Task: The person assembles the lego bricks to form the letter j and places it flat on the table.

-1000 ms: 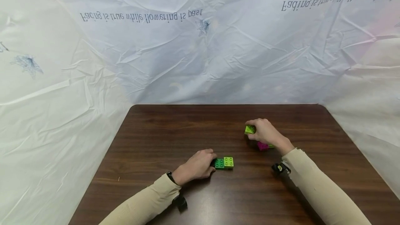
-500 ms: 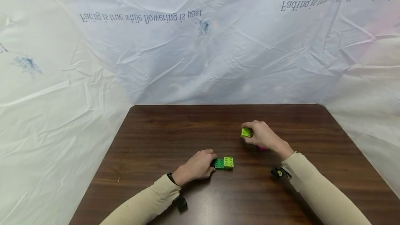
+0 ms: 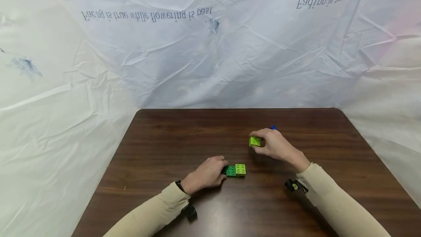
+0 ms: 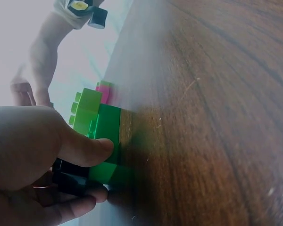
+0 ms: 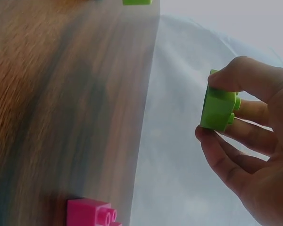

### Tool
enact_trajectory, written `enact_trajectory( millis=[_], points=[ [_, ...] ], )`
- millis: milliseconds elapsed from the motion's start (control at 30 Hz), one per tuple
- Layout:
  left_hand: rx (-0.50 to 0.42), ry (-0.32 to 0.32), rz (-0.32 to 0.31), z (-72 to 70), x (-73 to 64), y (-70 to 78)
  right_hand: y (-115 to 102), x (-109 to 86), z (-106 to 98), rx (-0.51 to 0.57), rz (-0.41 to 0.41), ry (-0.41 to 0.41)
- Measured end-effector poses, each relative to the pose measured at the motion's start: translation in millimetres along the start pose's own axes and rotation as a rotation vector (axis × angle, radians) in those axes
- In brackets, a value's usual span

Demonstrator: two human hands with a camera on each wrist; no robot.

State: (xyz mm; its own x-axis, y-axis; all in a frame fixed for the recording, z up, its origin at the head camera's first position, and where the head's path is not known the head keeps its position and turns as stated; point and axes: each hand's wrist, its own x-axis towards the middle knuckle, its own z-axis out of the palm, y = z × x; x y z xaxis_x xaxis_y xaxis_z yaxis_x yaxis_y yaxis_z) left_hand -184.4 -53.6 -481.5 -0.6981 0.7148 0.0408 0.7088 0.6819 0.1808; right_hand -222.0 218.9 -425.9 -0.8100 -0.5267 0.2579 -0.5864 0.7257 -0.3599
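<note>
My left hand (image 3: pixel 207 173) grips the left end of a small toy-brick assembly lying on the table. A dark green brick (image 3: pixel 231 171) makes up its middle, and a lime brick (image 3: pixel 240 169) sits on its right end. In the left wrist view, the thumb presses the green side, and a black brick (image 4: pixel 70 182) shows between thumb and fingers. Farther back and to the right, my right hand (image 3: pixel 277 146) pinches another lime brick (image 3: pixel 254 141) between thumb and fingertips. The right wrist view shows this brick (image 5: pixel 218 108) off the table, its studs facing the palm.
A blue brick (image 3: pixel 273 127) peeks out behind the right hand. Below that hand, a pink brick (image 5: pixel 87 213) lies on the brown wooden table (image 3: pixel 171 131); the hand hides it in the head view. A pale printed sheet (image 3: pixel 213 65) hangs around the table's far side.
My right hand has moved left and slightly nearer with the lime brick. The blue brick has come into sight behind it, and the pink one is now covered. The left hand stays put.
</note>
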Motion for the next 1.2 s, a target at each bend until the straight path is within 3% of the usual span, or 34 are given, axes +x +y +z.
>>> enact_trajectory(
  millis=[600,900,1200],
  points=[
    [0.005,-0.015,-0.009,-3.3,-1.8,3.6,-14.0,-0.4,-0.3,0.029,-0.09,-0.024],
    [0.013,0.001,-0.006,-4.6,-0.6,2.6,-15.5,0.7,2.7,0.05,-0.15,0.016],
    [0.006,-0.014,-0.005,-5.5,1.5,-0.5,-22.6,2.8,5.2,0.093,-0.126,-0.014]
  ],
)
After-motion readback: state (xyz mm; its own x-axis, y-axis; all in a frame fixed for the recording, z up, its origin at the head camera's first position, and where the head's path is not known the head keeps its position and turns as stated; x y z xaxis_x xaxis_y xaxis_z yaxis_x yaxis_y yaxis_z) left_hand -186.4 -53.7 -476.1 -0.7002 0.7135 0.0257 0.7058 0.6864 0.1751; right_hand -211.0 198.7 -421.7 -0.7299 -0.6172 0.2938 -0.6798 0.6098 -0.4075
